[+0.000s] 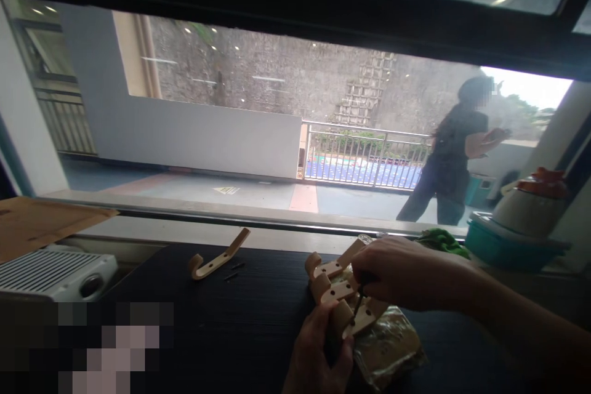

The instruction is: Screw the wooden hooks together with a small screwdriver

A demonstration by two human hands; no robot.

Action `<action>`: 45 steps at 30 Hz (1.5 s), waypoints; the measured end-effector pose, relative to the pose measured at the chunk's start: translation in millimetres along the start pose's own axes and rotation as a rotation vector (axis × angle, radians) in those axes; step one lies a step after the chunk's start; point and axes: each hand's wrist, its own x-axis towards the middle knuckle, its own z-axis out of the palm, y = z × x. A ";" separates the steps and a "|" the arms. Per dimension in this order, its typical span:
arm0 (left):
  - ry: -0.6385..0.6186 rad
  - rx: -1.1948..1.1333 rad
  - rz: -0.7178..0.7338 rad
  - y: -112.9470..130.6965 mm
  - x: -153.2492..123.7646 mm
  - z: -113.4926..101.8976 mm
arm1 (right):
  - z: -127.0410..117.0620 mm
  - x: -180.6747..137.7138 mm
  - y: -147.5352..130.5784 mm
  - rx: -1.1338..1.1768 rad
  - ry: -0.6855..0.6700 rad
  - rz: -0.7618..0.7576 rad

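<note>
I see the left hand (318, 351) pinching the nearest wooden hook (368, 315) by its curled end, while the right hand (388, 268) is clenched around a slim dark tool (359, 303), its tip down at a hole in that hook. From here I find it lined up with similar hooks (341, 290), beside a clear plastic packet (392, 348) on the dark table (221, 320); well apart, one loose hook (215, 266) lies near two thin dark pieces (234, 274)

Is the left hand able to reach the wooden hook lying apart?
Probably yes: only small dark pieces and tabletop lie between left hand and lone hook, though this hand holds another hook.
</note>
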 end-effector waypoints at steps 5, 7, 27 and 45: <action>-0.051 0.004 -0.037 0.5 1.4 0.2 | 1.4 -1.9 -2.7 -0.033 0.020 0.057; -0.062 0.008 -0.057 3.2 3.0 -1.0 | 0.0 -3.6 -2.1 -0.039 0.020 0.066; -0.113 -0.039 -0.069 3.0 0.0 -2.0 | 6.3 -8.3 7.7 0.059 0.068 -0.019; -0.117 -0.076 -0.072 2.9 0.7 -3.3 | 49.1 17.5 22.8 0.365 0.393 0.135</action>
